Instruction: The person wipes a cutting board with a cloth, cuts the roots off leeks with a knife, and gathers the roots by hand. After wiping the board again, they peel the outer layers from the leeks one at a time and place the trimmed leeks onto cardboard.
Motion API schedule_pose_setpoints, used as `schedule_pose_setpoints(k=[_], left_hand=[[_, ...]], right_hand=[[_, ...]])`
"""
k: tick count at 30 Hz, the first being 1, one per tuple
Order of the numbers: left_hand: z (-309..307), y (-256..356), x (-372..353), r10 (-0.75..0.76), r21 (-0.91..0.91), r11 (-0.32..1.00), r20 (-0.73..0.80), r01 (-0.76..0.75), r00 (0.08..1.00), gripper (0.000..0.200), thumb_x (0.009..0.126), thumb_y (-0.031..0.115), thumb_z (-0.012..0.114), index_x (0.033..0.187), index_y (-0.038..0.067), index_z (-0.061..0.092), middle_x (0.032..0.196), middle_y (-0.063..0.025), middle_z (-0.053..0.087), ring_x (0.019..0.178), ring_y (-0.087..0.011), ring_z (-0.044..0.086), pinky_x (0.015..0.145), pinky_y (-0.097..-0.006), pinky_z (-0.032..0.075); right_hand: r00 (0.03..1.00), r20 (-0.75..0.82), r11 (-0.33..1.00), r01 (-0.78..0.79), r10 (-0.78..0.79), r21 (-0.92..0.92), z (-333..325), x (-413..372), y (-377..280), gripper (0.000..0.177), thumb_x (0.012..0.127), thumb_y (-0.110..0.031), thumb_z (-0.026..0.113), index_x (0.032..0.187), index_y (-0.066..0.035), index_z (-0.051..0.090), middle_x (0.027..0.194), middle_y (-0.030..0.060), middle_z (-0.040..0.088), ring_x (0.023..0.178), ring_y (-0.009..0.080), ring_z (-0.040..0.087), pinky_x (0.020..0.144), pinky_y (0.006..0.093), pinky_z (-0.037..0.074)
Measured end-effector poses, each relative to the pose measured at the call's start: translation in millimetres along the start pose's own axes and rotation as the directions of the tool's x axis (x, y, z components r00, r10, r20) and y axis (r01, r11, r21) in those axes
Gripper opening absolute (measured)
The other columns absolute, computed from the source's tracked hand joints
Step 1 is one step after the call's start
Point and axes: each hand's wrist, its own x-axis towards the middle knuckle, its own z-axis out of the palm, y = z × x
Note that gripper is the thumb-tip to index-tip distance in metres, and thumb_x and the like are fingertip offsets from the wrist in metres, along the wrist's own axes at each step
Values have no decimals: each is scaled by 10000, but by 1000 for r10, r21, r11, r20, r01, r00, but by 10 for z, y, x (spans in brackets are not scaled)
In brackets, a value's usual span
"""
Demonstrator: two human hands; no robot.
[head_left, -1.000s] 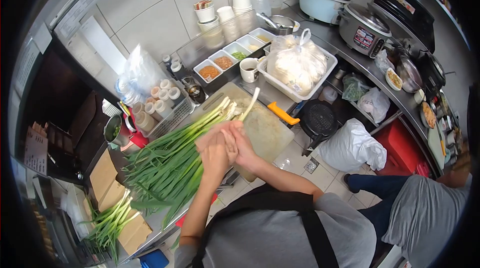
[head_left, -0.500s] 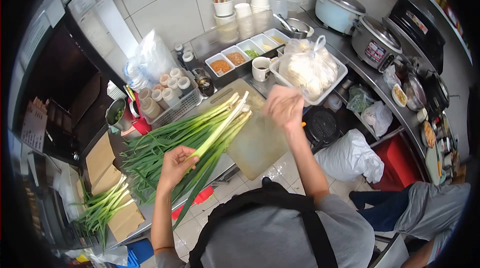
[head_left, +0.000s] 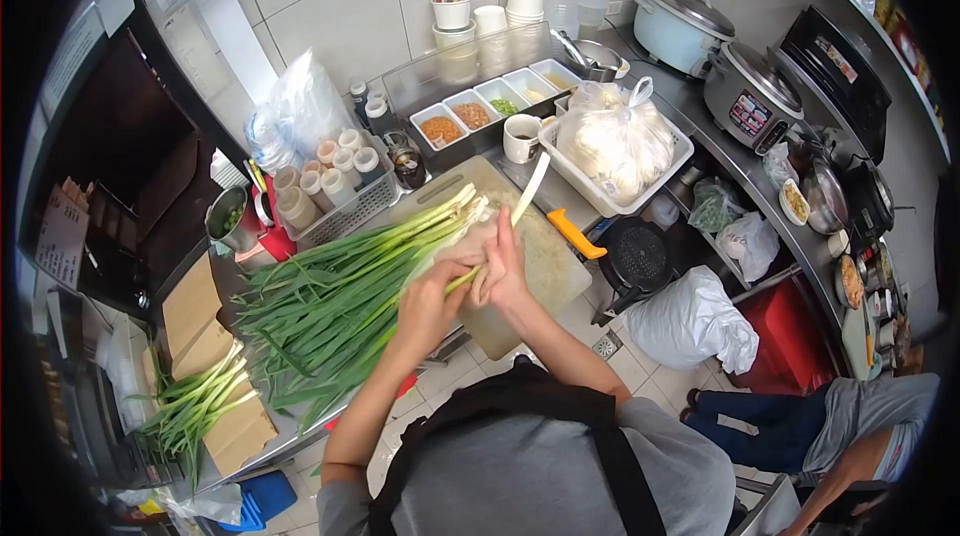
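Both my hands are together over the cutting board (head_left: 555, 281), gripping one spring onion (head_left: 531, 188). Its white end points up and away, past the fingers of my right hand (head_left: 503, 261). My left hand (head_left: 430, 301) is closed lower down on the same stalk, close against the right. Beside them on the left lies a big pile of spring onions (head_left: 340, 291), white ends towards the board. A knife with an orange handle (head_left: 576, 234) rests at the board's right edge; its blade is hard to make out.
More spring onions (head_left: 205, 406) lie on cardboard (head_left: 240, 441) at left. Behind the board stand a bottle basket (head_left: 345, 211), topping trays (head_left: 470, 116), a mug (head_left: 521, 139) and a white basket (head_left: 640, 191) holding a plastic bag. Another person (head_left: 860, 426) is at lower right.
My right hand has come left from the board's right side onto the spring onion. My left hand has moved right and up with it. The orange knife handle now shows fully.
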Motion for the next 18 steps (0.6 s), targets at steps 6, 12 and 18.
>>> schedule_pose_setpoints(k=[6, 12, 18], left_hand=[[-430, -224, -112, -125, -542, 788, 324, 293, 938, 152, 819, 33, 647, 950, -21, 593, 865, -55, 634, 740, -104, 583, 632, -249, 477], [-1609, 175, -987, -252, -141, 946, 244, 291, 937, 165, 803, 24, 660, 963, 8, 623, 863, -45, 639, 739, -94, 581, 669, -250, 481], [-2963, 183, -2012, -263, 457, 783, -372, 422, 890, 224, 698, -98, 590, 904, -11, 569, 866, -135, 604, 842, -299, 600, 759, -322, 460]], right_hand=[[807, 589, 962, -190, 38, 198, 192, 9, -745, 723, 750, -758, 442, 857, -48, 535, 705, 54, 496, 623, 128, 523, 541, 233, 456], [688, 614, 912, 185, -386, 367, -897, 930, -1442, 451, 917, -508, 388, 923, -89, 556, 810, 98, 600, 761, 227, 563, 737, 379, 458], [700, 686, 971, 42, -198, 237, -963, 399, -1380, 630, 910, -482, 372, 1310, 6, 363, 1201, 191, 511, 1115, 345, 498, 968, 442, 388]])
